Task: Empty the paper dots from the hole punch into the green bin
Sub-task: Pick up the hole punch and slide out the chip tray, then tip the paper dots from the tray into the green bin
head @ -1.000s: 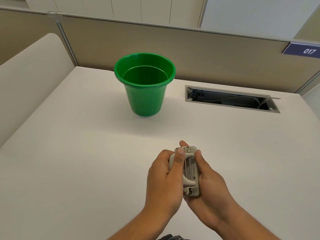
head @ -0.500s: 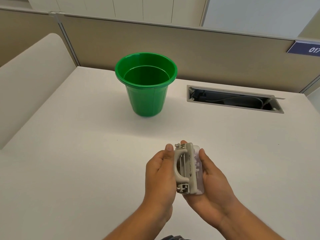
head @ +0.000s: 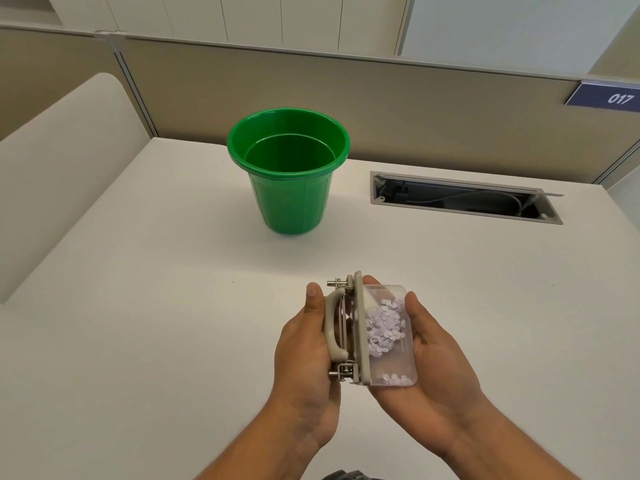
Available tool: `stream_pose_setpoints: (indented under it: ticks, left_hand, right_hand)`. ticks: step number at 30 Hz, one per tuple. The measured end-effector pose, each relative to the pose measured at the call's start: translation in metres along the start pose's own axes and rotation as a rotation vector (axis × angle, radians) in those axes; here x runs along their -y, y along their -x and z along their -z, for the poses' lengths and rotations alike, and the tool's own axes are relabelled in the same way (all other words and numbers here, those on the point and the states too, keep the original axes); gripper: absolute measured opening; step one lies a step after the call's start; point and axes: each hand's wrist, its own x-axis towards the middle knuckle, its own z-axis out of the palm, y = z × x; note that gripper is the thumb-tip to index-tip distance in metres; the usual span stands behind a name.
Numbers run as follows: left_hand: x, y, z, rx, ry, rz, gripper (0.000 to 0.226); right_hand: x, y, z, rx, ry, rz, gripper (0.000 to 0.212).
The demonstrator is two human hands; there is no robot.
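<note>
A beige hole punch (head: 341, 329) is held on its side above the near part of the white desk, between both hands. My left hand (head: 304, 355) grips its handle side. My right hand (head: 433, 358) cups the clear tray (head: 398, 362) on the punch's underside, which faces right. Several pale lilac paper dots (head: 386, 323) lie inside the tray. The green bin (head: 289, 169) stands upright farther back on the desk, well clear of both hands; its inside looks bare.
An open cable slot (head: 464, 197) is set into the white desk (head: 156, 306) to the right of the bin. Beige partition walls (head: 415, 109) run along the back and left. A blue sign reading 017 (head: 606, 97) hangs at the far right.
The punch has been rolled onto its side, so the clear tray with the paper dots now faces right and shows. My hands stayed in about the same place.
</note>
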Motion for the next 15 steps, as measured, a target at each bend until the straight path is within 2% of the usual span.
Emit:
stream_pose_setpoints:
  ticks: [6, 12, 15]
  left_hand:
    - [-0.002, 0.0, 0.006, 0.092, 0.146, 0.043, 0.047]
    - [-0.005, -0.005, 0.013, 0.147, 0.448, 0.267, 0.044]
    - [-0.003, -0.009, 0.018, 0.126, 0.486, 0.312, 0.041]
  right_hand:
    - [0.001, 0.001, -0.002, 0.011, -0.084, -0.047, 0.049]
    - [0.002, -0.001, 0.0, 0.035, -0.135, -0.064, 0.052]
    - [0.0, -0.002, -0.001, 0.06, -0.151, -0.075, 0.051]
